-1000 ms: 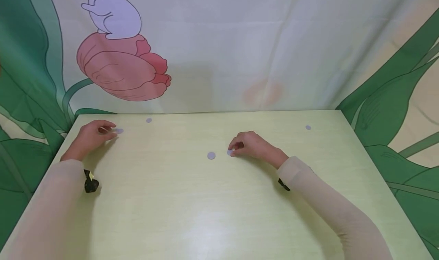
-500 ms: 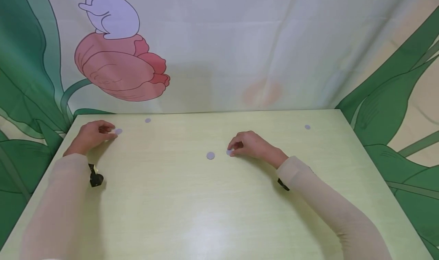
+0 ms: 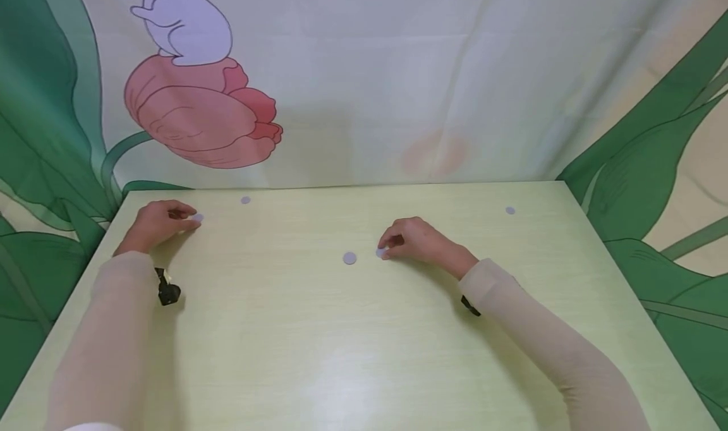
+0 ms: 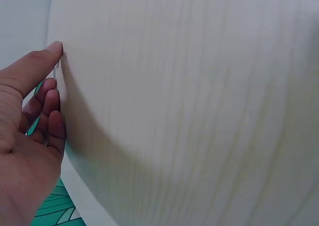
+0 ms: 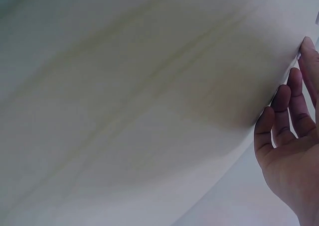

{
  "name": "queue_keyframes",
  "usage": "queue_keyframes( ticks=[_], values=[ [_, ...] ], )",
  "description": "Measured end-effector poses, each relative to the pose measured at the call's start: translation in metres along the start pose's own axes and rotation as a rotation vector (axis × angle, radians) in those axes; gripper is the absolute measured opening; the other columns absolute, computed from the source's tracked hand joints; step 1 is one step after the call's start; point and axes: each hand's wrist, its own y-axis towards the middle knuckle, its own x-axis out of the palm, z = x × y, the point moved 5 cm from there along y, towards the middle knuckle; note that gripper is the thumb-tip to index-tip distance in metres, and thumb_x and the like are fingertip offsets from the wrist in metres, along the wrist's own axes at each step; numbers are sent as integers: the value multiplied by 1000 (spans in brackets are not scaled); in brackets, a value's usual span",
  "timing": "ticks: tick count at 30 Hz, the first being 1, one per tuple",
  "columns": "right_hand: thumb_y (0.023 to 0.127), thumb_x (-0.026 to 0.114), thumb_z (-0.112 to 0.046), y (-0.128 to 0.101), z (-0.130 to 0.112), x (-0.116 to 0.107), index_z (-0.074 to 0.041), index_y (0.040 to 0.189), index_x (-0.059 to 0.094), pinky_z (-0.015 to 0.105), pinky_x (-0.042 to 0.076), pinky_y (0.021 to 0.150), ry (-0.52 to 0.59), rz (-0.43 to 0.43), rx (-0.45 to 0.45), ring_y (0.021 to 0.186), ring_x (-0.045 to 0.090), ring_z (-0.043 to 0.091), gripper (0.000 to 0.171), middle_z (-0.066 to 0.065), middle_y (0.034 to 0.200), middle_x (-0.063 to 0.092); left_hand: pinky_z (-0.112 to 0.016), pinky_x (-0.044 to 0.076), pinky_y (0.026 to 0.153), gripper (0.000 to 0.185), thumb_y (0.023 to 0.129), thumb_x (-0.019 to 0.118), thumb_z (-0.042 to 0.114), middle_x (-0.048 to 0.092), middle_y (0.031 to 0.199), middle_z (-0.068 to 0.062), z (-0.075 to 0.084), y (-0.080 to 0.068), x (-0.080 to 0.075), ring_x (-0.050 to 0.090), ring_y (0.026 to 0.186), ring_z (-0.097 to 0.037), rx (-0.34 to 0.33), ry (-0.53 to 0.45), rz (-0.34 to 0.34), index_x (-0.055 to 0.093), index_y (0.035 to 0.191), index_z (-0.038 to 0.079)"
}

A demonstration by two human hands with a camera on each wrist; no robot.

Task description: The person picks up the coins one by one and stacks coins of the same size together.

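Note:
My left hand [image 3: 162, 221] rests at the far left of the table, thumb and fingers curled about a small pale purple disc [image 3: 198, 217]. The disc is partly covered by the fingertips. My right hand [image 3: 419, 239] pinches a similar disc [image 3: 380, 253] at the table's middle; the fingertips hide part of it. Just left of that one lies another flat disc [image 3: 349, 258], untouched. In the left wrist view the left hand [image 4: 30, 116] has its fingertips down at the tabletop. In the right wrist view the right hand [image 5: 294, 121] also reaches the surface with its fingertips.
One more disc [image 3: 246, 200] lies near the back edge on the left, and another disc [image 3: 510, 210] at the back right. A printed curtain [image 3: 352, 90] hangs behind the light wooden table [image 3: 296, 342]. Small black wrist cameras show below the sleeves.
My left hand has shifted slightly to the right, its thumb and fingers closing in around its disc, while the left forearm swung right. The right hand and the discs have stayed put.

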Motion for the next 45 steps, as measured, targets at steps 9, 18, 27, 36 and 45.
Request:
queue_keyframes(
  ticks=[9,18,27,36,45],
  values=[
    [89,81,-20,-1,0,2,-16,104,79,26,52,81,17,-3,-1,85,60,12,16,-5,91,65,-58,41,101,57,99,66,42,51,131,-26,-4,-2,3,45,116,-41,-9,-27,26,58,137,0],
    [89,81,-20,0,-1,1,-17,104,79,26,52,82,7,-8,9,86,60,11,15,-5,91,66,-56,42,100,57,97,68,43,57,128,-26,-7,-3,4,49,114,-40,-3,-53,71,62,134,-1],
    [89,81,-20,1,-3,-1,-16,104,79,26,52,83,13,-5,14,87,61,11,16,-5,92,66,-60,39,105,58,96,69,44,58,129,-28,-3,-7,0,49,121,-44,2,-54,97,63,133,-1],
    [89,81,-21,2,-2,-1,-16,104,79,26,52,82,3,-5,6,87,61,11,16,-5,92,66,-60,41,104,56,97,68,43,59,127,-28,-2,-7,0,50,118,-43,28,-39,102,64,130,-2],
    [88,82,-21,1,2,0,-17,104,79,25,53,83,15,-9,7,87,62,11,17,-5,94,67,-57,45,99,46,101,65,33,61,119,-26,8,-7,6,53,109,-39,82,7,94,63,127,-4]
  ],
)
